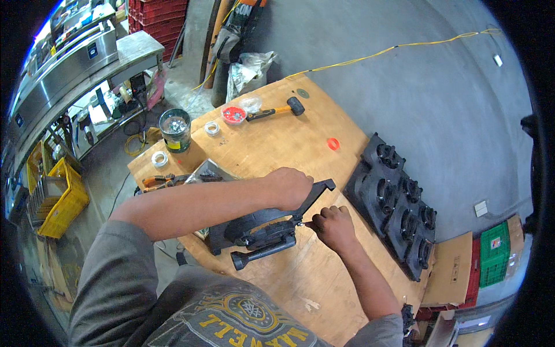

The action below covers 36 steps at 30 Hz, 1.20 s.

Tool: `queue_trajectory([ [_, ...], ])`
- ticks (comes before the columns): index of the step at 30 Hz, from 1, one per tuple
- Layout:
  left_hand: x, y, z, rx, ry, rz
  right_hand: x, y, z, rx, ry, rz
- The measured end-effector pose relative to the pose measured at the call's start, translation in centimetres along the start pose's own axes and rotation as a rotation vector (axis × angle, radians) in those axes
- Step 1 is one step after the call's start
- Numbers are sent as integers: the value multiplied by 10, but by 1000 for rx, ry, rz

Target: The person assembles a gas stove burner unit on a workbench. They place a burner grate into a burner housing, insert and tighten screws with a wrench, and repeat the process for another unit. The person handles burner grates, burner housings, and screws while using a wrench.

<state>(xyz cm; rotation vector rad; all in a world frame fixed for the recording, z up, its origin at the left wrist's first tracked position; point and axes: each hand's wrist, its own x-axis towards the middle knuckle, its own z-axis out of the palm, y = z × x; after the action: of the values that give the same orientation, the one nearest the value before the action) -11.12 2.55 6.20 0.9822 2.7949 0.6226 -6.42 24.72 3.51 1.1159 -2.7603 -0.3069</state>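
Note:
A black cast-metal gas burner frame (217,236) with a round ring and a projecting arm lies tilted on the wooden table in front of me. My left hand (289,188) is closed over the frame near its arm, the knuckles up and the fingertips hidden. Along the near side runs a thick black burner tube (263,253) with a flared end. At the frame's right side my right hand (333,229) pinches a small shiny metal fitting (300,224); the fingers cover part of it. My left forearm hides some of the frame's far side.
Several similar black burner units (393,202) line the table's right edge. Farther off lie a rubber mallet (274,111), a red bowl of small parts (233,114), tape rolls (212,128) and an orange ring (333,144). A tub of hardware (175,139) and orange-handled pliers (156,181) sit left.

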Motion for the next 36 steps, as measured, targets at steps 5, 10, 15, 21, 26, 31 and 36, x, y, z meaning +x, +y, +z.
queue_trajectory([
  [5, 1, -5, 0, 1, 13, 42, 6, 6, -6, -5, -186, 2],
  [10, 4, 4, -2, 16, -38, 32, 20, 29, -2, 80, -526, 43],
  [15, 3, 4, 1, -27, 14, 12, 37, 31, -8, 54, -700, -17],
  [21, 1, -8, 9, -47, 40, 75, 24, 28, 8, 131, -503, 5],
  [26, -3, 2, 9, -68, -15, 41, -11, 34, 81, 402, -87, -39],
  [31, 6, 11, 13, -292, -109, -79, -27, 32, 68, 439, -106, 28],
  [36, 9, -5, 10, -697, -324, -220, -61, 24, 31, 388, 28, 172],
])
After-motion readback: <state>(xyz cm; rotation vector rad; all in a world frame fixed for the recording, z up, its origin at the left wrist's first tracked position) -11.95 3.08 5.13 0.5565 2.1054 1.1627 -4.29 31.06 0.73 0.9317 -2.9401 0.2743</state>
